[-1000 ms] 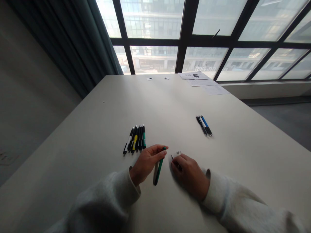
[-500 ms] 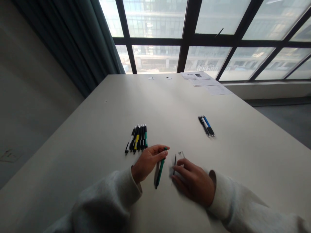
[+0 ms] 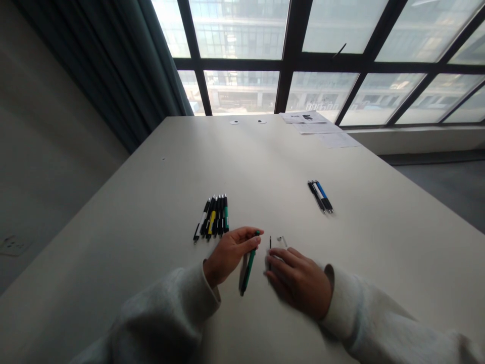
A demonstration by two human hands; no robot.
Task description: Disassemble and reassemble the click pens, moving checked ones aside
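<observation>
My left hand (image 3: 235, 250) pinches the upper end of a green pen barrel (image 3: 249, 268), whose dark lower end slants down toward me. Close by on the right, my right hand (image 3: 297, 278) has its fingers closed around a thin dark pen refill (image 3: 270, 243), with the tip pointing away from me. Just beyond those fingers lie small metallic pen parts (image 3: 281, 239), too small to tell exactly. A row of several pens (image 3: 212, 217), with black, white, yellow and green barrels, lies past my left hand.
Farther right on the white table (image 3: 182, 172) lies a second group of pens (image 3: 320, 196), one of them blue. Paper sheets (image 3: 316, 126) and two small white pieces (image 3: 234, 122) rest near the far edge, by the window.
My right hand has shifted slightly left, and the refill in it now stands straighter in view. My left hand keeps its hold on the green barrel, almost unmoved.
</observation>
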